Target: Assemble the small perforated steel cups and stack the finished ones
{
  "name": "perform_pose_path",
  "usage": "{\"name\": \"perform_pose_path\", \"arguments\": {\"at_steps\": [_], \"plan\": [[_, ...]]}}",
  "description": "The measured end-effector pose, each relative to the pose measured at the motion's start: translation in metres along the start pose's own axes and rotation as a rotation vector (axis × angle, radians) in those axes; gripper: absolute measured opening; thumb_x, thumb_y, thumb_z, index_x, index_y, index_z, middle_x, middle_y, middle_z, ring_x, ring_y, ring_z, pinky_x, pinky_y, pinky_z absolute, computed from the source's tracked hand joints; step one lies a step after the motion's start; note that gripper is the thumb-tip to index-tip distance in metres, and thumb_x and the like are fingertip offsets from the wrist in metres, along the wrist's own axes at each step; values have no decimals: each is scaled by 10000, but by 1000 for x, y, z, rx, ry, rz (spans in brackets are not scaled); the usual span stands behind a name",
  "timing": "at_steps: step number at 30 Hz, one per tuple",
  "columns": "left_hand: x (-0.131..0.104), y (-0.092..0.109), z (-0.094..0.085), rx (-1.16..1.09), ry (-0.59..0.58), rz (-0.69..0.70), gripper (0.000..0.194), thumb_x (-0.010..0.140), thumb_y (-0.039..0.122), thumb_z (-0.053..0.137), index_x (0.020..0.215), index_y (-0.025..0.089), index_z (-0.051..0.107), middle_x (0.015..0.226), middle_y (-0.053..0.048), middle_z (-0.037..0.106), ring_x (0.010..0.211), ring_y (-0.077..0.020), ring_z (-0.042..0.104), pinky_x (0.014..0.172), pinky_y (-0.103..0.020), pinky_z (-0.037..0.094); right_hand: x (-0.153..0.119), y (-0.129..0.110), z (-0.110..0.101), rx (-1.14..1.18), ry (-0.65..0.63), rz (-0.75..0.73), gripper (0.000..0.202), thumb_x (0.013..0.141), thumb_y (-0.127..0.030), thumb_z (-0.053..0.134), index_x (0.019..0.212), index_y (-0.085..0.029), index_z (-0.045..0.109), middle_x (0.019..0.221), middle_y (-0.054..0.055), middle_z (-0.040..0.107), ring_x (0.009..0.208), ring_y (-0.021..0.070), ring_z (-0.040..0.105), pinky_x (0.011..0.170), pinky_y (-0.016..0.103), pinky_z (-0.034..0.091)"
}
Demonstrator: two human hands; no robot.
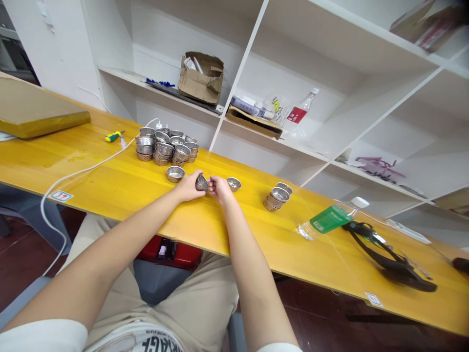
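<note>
Fingers of my left hand (190, 187) are wrapped round a small perforated metal cup (201, 183), tilted on its side above the yellow table (146, 195). Close by on the right, my right hand (217, 187) has its fingers pinched together at the cup's edge; what they hold is too small to make out. One metal cup (176, 174) stands just left of my left hand, and another cup (233, 184) lies right of my right hand. Stacked metal cups (163, 149) form a large group at the back left. A smaller stacked group (280, 195) is on the right.
A bottle with a green label (331, 218) stands on the right, near a black strapped device (388, 254). A green and yellow screwdriver (114, 136) and a white cable (86, 169) lie on the left, with a cardboard box (40, 107) farther left. White shelves (286, 151) rise behind the table.
</note>
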State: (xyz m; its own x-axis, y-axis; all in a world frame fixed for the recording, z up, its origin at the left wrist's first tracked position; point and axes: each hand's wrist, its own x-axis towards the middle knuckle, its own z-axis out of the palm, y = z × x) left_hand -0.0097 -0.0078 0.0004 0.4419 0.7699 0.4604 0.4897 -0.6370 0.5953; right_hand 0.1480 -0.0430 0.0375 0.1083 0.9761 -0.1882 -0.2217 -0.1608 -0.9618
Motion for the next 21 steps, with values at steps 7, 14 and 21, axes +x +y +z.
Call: {"name": "perform_pose_path", "arguments": {"at_steps": [7,14,21], "plan": [[0,-1,0,18,-5,33,755,694,377,746,1380,167,510,1107,-98,721,966,-277,698,848,-356,533,-3,-2,1,-7,-19,46,375,1008,-330,467,662,-189,500,472,-67,373,370,66,329,375,185,188],[-1,0,2,-8,-48,190,699,704,348,739,1359,231,528,1152,-56,719,1013,-267,697,878,-343,530,-5,-7,-4,-67,-177,194,465,1031,-362,379,590,-214,388,417,-93,213,356,59,106,356,180,90],[-2,0,5,-34,-25,187,711,686,364,764,1349,223,549,1104,-42,724,962,-248,704,838,-325,533,-5,-11,-6,-104,-243,200,455,987,-338,400,553,-230,317,411,-85,195,362,68,91,348,188,100]]}}
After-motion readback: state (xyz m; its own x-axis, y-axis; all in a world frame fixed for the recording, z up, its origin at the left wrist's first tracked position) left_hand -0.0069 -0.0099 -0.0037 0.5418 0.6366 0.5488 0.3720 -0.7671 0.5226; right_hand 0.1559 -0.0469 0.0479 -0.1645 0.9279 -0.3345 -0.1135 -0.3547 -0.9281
